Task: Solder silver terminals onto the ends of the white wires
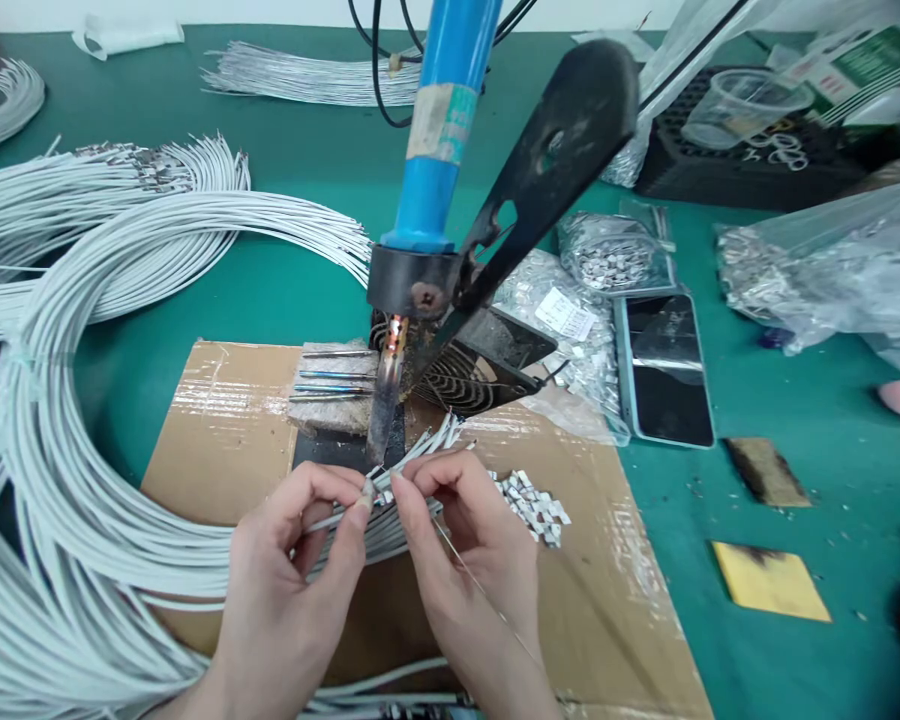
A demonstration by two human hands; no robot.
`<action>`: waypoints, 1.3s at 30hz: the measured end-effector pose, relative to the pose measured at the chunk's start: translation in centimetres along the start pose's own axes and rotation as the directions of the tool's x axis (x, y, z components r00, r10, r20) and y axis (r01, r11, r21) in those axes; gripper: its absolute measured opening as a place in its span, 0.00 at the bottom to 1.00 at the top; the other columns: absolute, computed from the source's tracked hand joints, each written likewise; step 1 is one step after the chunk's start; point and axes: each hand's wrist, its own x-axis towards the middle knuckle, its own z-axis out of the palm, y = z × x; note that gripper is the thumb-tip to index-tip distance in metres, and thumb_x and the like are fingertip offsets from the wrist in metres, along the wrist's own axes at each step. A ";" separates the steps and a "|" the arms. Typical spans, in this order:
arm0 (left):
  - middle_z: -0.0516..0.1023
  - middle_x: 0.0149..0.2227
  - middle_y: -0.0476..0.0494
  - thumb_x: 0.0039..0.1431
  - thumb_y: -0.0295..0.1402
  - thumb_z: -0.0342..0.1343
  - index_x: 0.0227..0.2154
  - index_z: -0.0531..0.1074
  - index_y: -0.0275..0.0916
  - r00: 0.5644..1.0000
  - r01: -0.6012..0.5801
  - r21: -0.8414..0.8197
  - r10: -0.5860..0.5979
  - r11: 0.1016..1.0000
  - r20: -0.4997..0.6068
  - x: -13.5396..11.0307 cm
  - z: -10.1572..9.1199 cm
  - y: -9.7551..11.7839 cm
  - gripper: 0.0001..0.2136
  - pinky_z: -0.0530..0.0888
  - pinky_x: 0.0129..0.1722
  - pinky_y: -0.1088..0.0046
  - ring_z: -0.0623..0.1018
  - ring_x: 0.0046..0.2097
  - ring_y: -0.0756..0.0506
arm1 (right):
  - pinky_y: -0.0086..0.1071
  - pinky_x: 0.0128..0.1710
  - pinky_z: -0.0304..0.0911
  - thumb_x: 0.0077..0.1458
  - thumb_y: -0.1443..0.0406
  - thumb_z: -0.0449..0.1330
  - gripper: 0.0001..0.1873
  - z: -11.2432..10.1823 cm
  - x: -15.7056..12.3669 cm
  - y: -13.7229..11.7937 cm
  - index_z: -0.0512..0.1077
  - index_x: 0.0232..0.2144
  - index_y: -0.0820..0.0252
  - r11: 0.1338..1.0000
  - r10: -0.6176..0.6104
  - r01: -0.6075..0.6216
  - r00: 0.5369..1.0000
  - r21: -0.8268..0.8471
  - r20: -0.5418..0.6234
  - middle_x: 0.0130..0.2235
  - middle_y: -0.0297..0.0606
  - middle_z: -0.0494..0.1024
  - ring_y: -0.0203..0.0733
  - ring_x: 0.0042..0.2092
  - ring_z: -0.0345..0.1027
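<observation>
My left hand [300, 560] pinches the end of a white cable [326, 522] between thumb and forefinger, just below the soldering iron tip. My right hand [472, 560] is closed beside it, with a thin solder wire [461, 560] running from its fingers down across the palm. The blue-handled soldering iron [427, 190] hangs tip down in a black metal bracket [547, 170]. A coil of white cables [52, 420] curves in from the left, its ends lying under both hands. Small white and metal connectors [536, 508] lie in a pile right of my right hand.
A cardboard sheet [607, 600] covers the green table [757, 640]. To the right lie a phone [666, 370], bags of small parts [615, 250], a scorched yellow sponge [771, 580] and a brown pad [766, 470]. A black crate [667, 165] stands at the back right.
</observation>
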 end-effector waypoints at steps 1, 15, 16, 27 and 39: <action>0.81 0.38 0.49 0.69 0.30 0.60 0.32 0.78 0.44 1.000 -0.008 0.003 0.008 1.000 0.024 0.0 -0.2 -0.1 0.08 0.70 0.25 0.82 0.80 0.31 0.52 | 0.26 0.35 0.65 0.70 0.66 0.60 0.10 0.0 0.0 0.0 0.67 0.32 0.53 1.000 -0.010 0.010 1.000 -0.007 -0.004 0.32 0.29 0.75 0.35 0.34 0.70; 0.80 0.34 0.49 0.65 0.27 0.62 0.30 0.78 0.42 0.997 -0.009 -0.037 0.006 0.999 -0.080 0.7 0.3 0.4 0.07 0.75 0.28 0.85 0.83 0.33 0.51 | 0.30 0.49 0.70 0.67 0.68 0.63 0.10 -0.3 -0.4 -0.5 0.71 0.31 0.53 0.998 -0.058 0.058 0.987 0.000 -0.151 0.45 0.34 0.82 0.39 0.48 0.79; 0.80 0.34 0.49 0.64 0.27 0.62 0.29 0.78 0.42 0.995 -0.004 -0.045 -0.001 0.999 -0.098 0.7 0.5 0.6 0.07 0.75 0.29 0.85 0.83 0.33 0.51 | 0.29 0.49 0.71 0.67 0.68 0.63 0.10 -0.5 -0.6 -0.7 0.71 0.31 0.53 0.999 -0.029 0.033 0.990 0.032 -0.138 0.46 0.34 0.83 0.39 0.49 0.80; 0.82 0.36 0.48 0.63 0.31 0.62 0.28 0.76 0.42 0.967 0.056 -0.012 -0.057 0.998 -0.247 0.1 1.9 1.4 0.07 0.69 0.25 0.79 0.80 0.34 0.49 | 0.26 0.48 0.74 0.64 0.66 0.65 0.12 -0.1 -1.3 -2.3 0.71 0.27 0.53 0.975 0.171 -0.145 0.974 0.170 -0.147 0.44 0.34 0.88 0.38 0.46 0.83; 0.83 0.38 0.46 0.62 0.34 0.62 0.28 0.76 0.44 0.954 0.062 0.024 -0.053 0.998 -0.294 0.3 2.0 1.3 0.06 0.72 0.28 0.77 0.81 0.43 0.44 | 0.29 0.47 0.74 0.62 0.67 0.67 0.13 0.0 -1.0 -2.0 0.71 0.26 0.53 0.987 0.122 -0.102 0.978 0.125 -0.171 0.43 0.35 0.89 0.40 0.45 0.84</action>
